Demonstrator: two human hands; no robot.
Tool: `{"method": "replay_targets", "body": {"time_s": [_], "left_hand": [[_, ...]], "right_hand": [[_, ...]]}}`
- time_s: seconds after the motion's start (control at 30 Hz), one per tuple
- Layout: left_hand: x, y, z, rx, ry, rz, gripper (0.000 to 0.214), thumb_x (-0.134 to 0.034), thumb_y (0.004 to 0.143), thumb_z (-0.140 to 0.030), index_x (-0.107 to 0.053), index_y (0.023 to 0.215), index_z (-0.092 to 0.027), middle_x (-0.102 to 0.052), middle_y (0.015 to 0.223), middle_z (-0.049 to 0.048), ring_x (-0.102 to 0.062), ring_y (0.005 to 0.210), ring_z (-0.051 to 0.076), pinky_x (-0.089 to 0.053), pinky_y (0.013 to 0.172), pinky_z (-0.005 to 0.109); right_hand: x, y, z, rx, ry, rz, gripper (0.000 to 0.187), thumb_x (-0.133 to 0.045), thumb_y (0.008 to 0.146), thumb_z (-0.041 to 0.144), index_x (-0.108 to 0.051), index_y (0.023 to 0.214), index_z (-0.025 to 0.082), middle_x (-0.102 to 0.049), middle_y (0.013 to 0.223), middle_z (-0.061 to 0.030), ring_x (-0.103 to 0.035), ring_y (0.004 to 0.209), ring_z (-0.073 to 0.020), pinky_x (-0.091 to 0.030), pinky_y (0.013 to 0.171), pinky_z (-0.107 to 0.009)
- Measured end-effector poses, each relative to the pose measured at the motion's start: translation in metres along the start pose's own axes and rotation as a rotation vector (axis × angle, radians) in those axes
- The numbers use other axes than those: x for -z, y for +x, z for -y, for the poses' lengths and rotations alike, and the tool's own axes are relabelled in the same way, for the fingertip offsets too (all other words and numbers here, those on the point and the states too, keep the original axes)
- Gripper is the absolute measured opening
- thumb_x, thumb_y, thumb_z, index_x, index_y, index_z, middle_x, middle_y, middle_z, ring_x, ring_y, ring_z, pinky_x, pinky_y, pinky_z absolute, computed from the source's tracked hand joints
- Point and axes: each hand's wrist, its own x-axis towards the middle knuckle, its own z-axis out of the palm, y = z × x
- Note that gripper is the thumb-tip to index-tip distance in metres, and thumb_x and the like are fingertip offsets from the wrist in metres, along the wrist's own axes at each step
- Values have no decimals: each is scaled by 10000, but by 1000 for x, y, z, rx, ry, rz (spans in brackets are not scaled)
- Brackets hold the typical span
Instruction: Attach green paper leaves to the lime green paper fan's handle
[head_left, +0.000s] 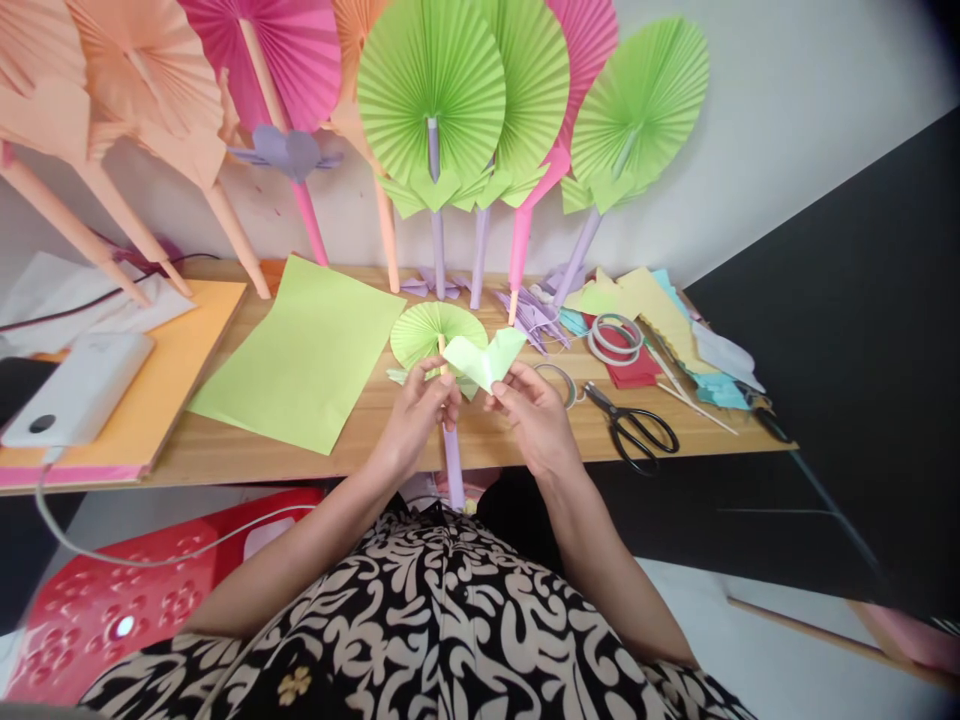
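My right hand pinches the lower right side of a light green folded paper heart, with a pale strip near its point. Close to the heart's left side, my left hand has its fingers curled in; whatever they grip is hidden. Behind and beneath them lies a green pleated paper fan on a purple paper-covered stick, which reaches past the table's front edge. My hands and the heart cover part of this fan.
Several finished paper fans lean on the wall. Left are a green paper sheet, orange sheets and a white power bank with a cable. Right are tape rolls, black scissors and paper scraps on the wooden table.
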Motion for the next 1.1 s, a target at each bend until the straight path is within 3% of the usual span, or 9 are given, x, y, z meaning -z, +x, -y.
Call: {"method": "replay_targets", "body": {"time_s": [0.1,0.23,0.37,0.47,0.67,0.77,0.83,0.93,1.1], "left_hand": [[-4,2,-2,44,52,75,340,-735,813,-452,-556,911,-180,-595,724,-24,-505,575,92,-397,542,228],[-4,5,-1,-7,147,47,304,-720,788,-402,-530,726,-173,-551,634,-33,-457,550,78,-366,553,226],[-1,6,-1,-25,238,43,302,-726,752,-378,-515,667,-178,-477,583,-59,-415,532,76,-335,546,227],[1,5,-2,-16,275,72,305,-718,756,-408,-551,663,-171,-518,606,-42,-413,537,78,-327,547,231],[4,2,-4,-26,366,122,308,-681,782,-440,-617,651,-169,-551,615,-18,-429,558,95,-337,558,240],[4,0,-5,-57,393,107,308,-677,783,-419,-593,620,-172,-528,589,-24,-424,562,96,-330,563,239],[4,0,-7,-79,392,60,317,-670,788,-405,-561,599,-174,-517,576,-28,-413,552,91,-322,562,239],[4,0,-8,-101,381,-21,327,-668,789,-398,-543,586,-175,-511,565,-32,-412,542,86,-318,559,239],[5,2,-7,-121,351,-65,329,-676,798,-403,-556,596,-173,-497,550,-38,-415,530,85,-312,545,236]], "right_hand": [[-4,-3,-3,-46,19,15,203,-809,729,311,-711,885,224,-638,759,35,-592,678,-109,-506,694,-266],[-4,-6,-6,-59,-71,27,248,-797,721,354,-712,913,222,-667,786,20,-581,676,-124,-504,639,-268],[4,-4,-4,-18,-136,-62,282,-781,716,410,-718,905,210,-698,838,-4,-555,686,-131,-461,577,-255],[8,-1,-2,22,-141,-118,277,-781,705,405,-718,883,202,-699,829,-11,-559,703,-134,-457,578,-252],[6,1,-3,48,-188,-112,257,-748,731,400,-712,895,206,-701,832,-14,-555,677,-128,-469,579,-257],[7,2,-5,68,-228,-94,309,-725,770,408,-708,1009,213,-712,907,-22,-590,720,-138,-485,582,-254],[9,0,-6,147,-309,-134,369,-685,828,410,-682,1147,225,-712,964,-33,-624,785,-155,-507,611,-264],[11,-7,-4,395,-582,-230,336,-609,923,355,-653,1233,234,-721,1022,-59,-657,873,-180,-538,708,-308],[5,-20,-4,774,-1037,-52,153,-575,969,224,-717,1023,242,-760,949,-64,-680,900,-217,-529,829,-381]]}}
